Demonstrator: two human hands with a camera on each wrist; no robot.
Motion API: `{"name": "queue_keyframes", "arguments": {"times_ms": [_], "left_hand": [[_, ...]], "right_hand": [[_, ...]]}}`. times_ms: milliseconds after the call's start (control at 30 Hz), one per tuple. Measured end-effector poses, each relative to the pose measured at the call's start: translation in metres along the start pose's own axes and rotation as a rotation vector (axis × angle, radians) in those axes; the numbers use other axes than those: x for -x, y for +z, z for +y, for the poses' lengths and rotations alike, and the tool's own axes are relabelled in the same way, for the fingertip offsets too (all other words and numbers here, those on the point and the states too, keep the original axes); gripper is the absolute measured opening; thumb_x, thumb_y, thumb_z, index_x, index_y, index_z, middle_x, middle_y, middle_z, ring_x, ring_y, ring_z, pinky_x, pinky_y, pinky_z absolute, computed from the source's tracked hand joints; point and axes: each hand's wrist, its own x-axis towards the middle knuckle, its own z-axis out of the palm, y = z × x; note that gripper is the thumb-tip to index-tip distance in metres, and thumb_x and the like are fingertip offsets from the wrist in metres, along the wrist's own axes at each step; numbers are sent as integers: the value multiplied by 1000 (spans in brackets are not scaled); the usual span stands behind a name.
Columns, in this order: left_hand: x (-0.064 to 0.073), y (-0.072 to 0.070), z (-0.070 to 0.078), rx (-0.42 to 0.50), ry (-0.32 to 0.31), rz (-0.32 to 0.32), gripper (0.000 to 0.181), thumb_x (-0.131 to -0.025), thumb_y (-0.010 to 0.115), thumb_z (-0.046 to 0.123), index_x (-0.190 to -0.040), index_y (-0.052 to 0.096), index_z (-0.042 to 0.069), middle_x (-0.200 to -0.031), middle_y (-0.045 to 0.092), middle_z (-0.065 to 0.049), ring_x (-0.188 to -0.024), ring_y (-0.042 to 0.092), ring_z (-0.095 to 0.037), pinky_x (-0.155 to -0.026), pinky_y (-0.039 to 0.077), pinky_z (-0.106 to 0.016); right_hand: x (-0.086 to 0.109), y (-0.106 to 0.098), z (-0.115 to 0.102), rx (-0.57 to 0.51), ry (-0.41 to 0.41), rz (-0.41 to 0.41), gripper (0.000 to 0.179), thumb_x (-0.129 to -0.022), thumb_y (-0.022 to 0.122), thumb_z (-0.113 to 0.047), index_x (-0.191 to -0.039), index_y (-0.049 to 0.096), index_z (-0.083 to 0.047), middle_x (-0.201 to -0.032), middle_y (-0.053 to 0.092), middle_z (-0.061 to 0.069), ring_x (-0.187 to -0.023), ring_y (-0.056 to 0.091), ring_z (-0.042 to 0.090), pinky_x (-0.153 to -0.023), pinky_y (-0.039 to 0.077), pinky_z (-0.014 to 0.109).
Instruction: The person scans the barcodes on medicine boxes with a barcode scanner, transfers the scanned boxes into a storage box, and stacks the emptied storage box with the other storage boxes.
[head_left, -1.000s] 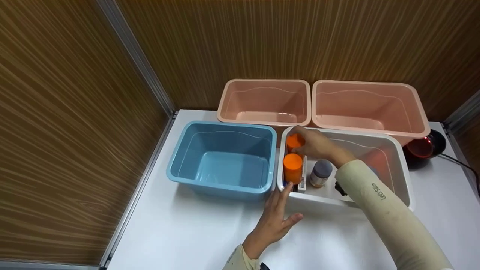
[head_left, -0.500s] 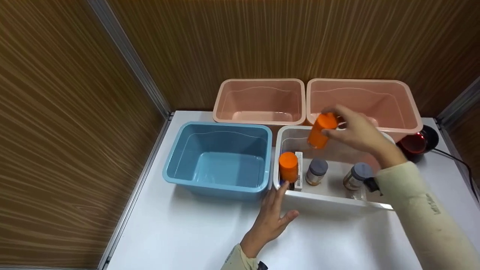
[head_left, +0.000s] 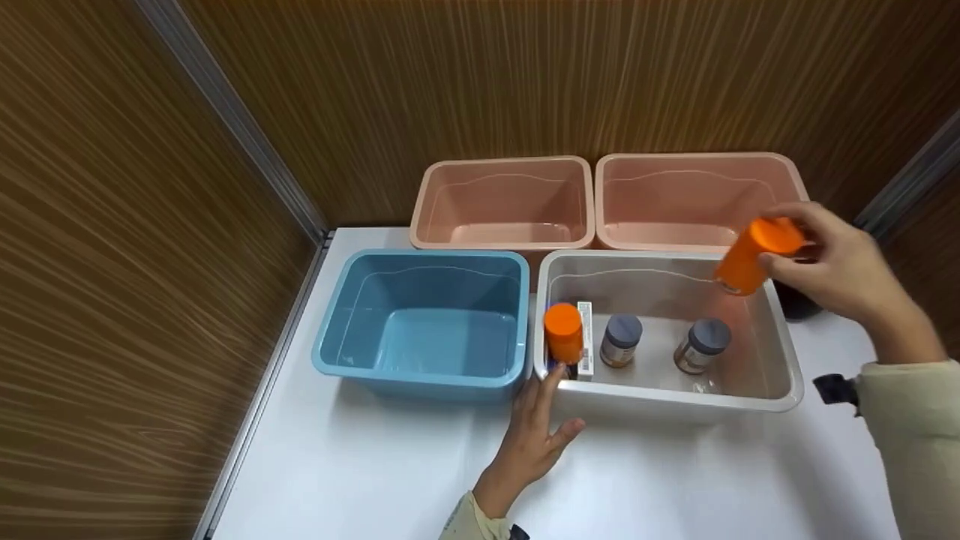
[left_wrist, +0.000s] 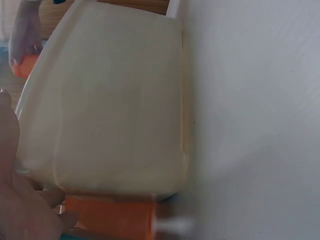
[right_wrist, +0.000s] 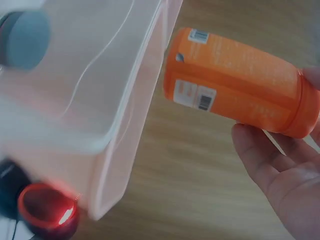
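My right hand grips an orange bottle by its cap end, tilted, above the right side of the white bin. In the right wrist view, white barcode labels show on the bottle near its base. My left hand has its fingers extended and touches the front left corner of the white bin. Just beyond those fingertips, a second orange bottle stands inside the bin, beside a narrow white box. Two grey-lidded jars, the left jar and the right jar, stand farther right in it.
A blue bin stands left of the white one. Behind are two pink bins, the left pink bin and the right pink bin. A black device with a red glow sits by the bins' right end.
My right hand has lifted the orange bottle from the white bin's left end and carried it right. The left hand keeps its place at the bin corner while the view shifts slightly.
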Motion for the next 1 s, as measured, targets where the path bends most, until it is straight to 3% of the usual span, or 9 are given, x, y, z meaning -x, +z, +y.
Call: {"name": "queue_keyframes", "arguments": {"times_ms": [167,333,467,733,800,900,1000], "left_hand": [[0,0,0,10,-17,-11,75,-93,59,37,-151,14,24,-157,10,-9,-142,10,-24,-108,18,-53],[0,1,1,23,-22,-12,71,-94,54,43,-151,18,20,-157,10,-10,-142,9,-23,-108,17,-53],[0,1,2,22,-40,-18,70,-95,53,44,-151,17,21,-157,9,-9,-142,7,-21,-108,17,-53],[1,-1,3,14,-52,-10,70,-95,53,44,-151,15,26,-158,7,-7,-142,8,-23,-108,18,-54],[1,0,2,19,-58,-16,69,-95,52,44,-151,15,27,-158,6,-7,-142,7,-22,-108,17,-54],[1,0,1,14,-53,-10,69,-95,53,44,-151,16,27,-157,10,-10,-142,8,-22,-108,17,-54],[1,0,1,12,-44,0,70,-95,54,43,-151,16,26,-156,15,-12,-142,11,-23,-107,18,-54]], "right_hand": [[13,-16,35,20,92,97,52,-87,66,-14,-135,46,-12,-117,47,14,-86,46,17,-62,40,6],[22,-22,68,30,203,158,55,-86,63,-13,-138,44,-12,-122,43,16,-92,42,25,-69,37,7],[23,-16,90,39,287,124,57,-88,60,-17,-140,37,-9,-129,40,19,-98,40,31,-70,39,10],[22,4,123,-44,315,-25,58,-92,59,-27,-140,33,-9,-132,36,18,-104,38,34,-68,38,10],[21,8,130,-36,319,-59,58,-92,58,-27,-140,32,-7,-133,36,22,-104,38,36,-71,41,18],[18,14,141,-8,347,-145,65,-92,57,-28,-143,27,-3,-133,34,29,-102,40,43,-77,49,42],[15,19,154,28,386,-251,78,-91,57,-31,-148,14,-1,-135,28,37,-105,39,52,-85,39,65]]}}
